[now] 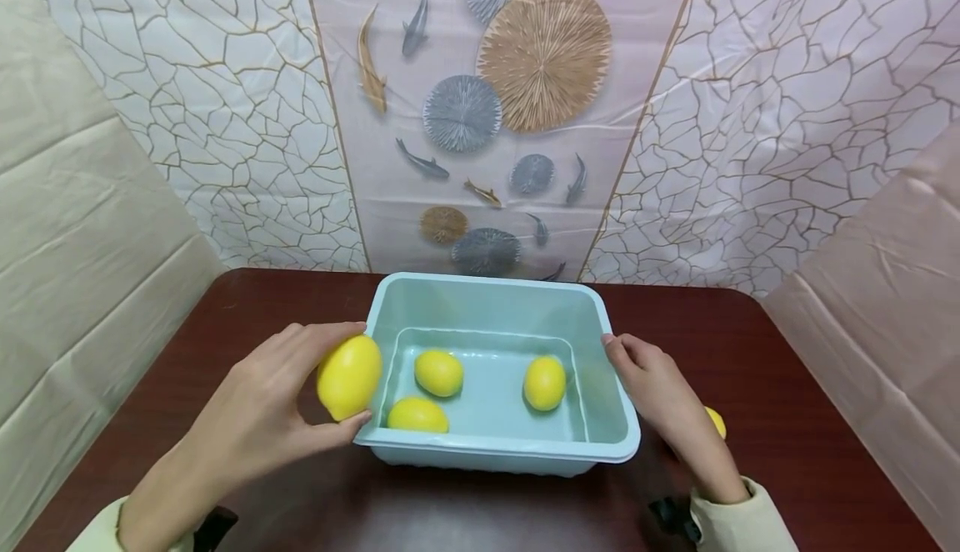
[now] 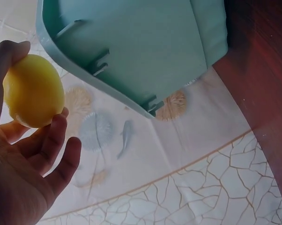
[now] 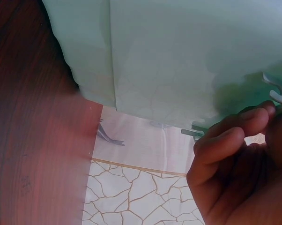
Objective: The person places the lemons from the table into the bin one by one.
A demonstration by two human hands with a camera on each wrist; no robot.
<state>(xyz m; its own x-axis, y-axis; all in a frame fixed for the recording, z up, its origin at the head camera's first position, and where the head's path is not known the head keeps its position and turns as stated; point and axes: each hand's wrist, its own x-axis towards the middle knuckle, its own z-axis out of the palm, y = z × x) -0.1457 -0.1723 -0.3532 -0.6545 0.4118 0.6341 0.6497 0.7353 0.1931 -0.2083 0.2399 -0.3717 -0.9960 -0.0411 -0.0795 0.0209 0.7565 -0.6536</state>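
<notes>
My left hand [image 1: 258, 406] pinches a lemon [image 1: 349, 377] between thumb and fingers, beside the left rim of a pale blue-green plastic basin [image 1: 495, 450]. In the left wrist view the same lemon [image 2: 34, 91] shows against the wall, with the basin's outer side [image 2: 145, 47] above. Inside the basin lie three more lemons: one at the back left [image 1: 438, 373], one at the front left [image 1: 417, 415] and one on the right [image 1: 544, 383]. My right hand [image 1: 660, 389] grips the basin's right rim, its fingers [image 3: 220, 143] curled under the edge in the right wrist view.
Another lemon [image 1: 716, 422] sits on the dark red-brown table [image 1: 757, 368], partly behind the right forearm. A patterned cloth [image 1: 480, 160] hangs behind the table, and pale fabric panels [image 1: 82, 268] stand at both sides.
</notes>
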